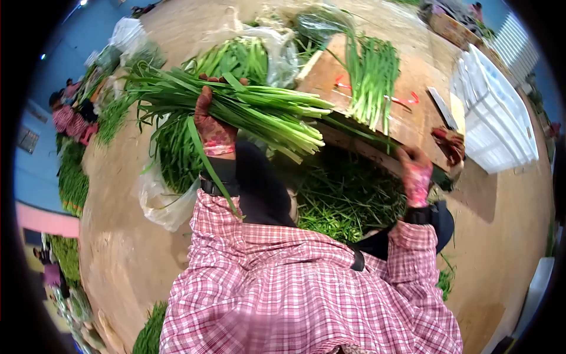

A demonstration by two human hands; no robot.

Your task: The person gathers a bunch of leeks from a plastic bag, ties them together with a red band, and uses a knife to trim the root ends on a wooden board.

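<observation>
My left hand (213,121), in a patterned glove, is wrapped round a thick bunch of garlic chives (265,109). Its pale stem ends point right and the green leaves hang off to the left. One loose leaf (203,159) dangles down over my left wrist. At the front edge of the wooden board (321,88), my right hand (414,168) is closed, its fingertips pinched at the end of a long chive leaf (365,135). Another bundle of chives (374,76) lies on the board, across a red tie (414,98).
On the board's right are a knife (442,107) and a dark red cloth-like item (449,144). White crates (495,112) stand beyond. Below the board lies a heap of leaf trimmings (345,194). More chives (236,59) sit in plastic at the back. Another person (69,121) sits far left.
</observation>
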